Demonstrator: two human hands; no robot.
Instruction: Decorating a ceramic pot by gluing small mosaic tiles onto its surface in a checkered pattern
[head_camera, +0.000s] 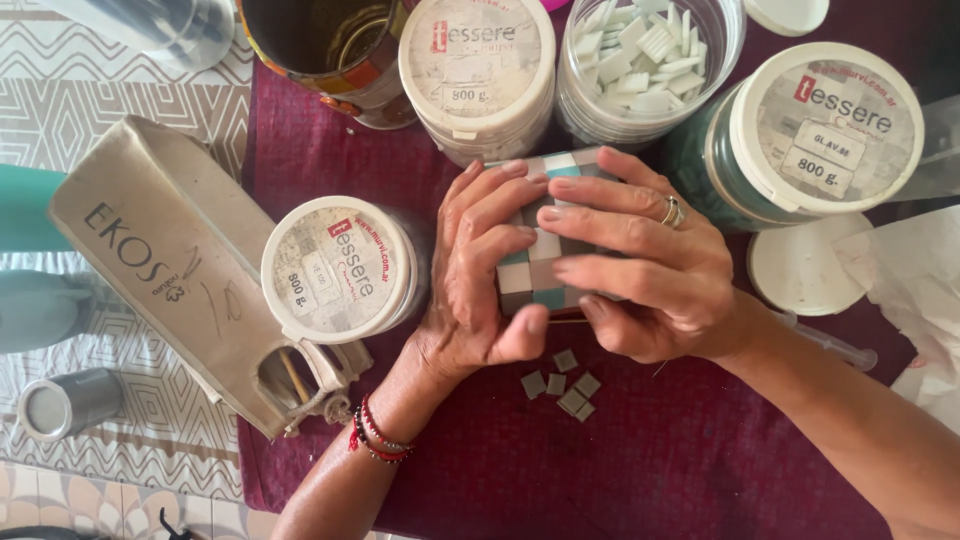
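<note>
Maroon cloth (700, 450) bearing five loose grey tiles (562, 386), three lidded jars (335, 268); left hand (480, 270) and right hand (640, 265) both clasp one mosaic-tiled block (535, 270).

- Left hand (478, 285): palm down, fingers together and pointing up-frame, thumb tucked under at the lower right, pressing flat.
- Right hand (655, 265): laid across from the right, fingers spread leftward and overlapping the left fingertips, ring on one finger.
- Left wrist (380, 430): wrapped in red and dark beaded bracelets.
- Both forearms bare, entering from the bottom edge.
</note>
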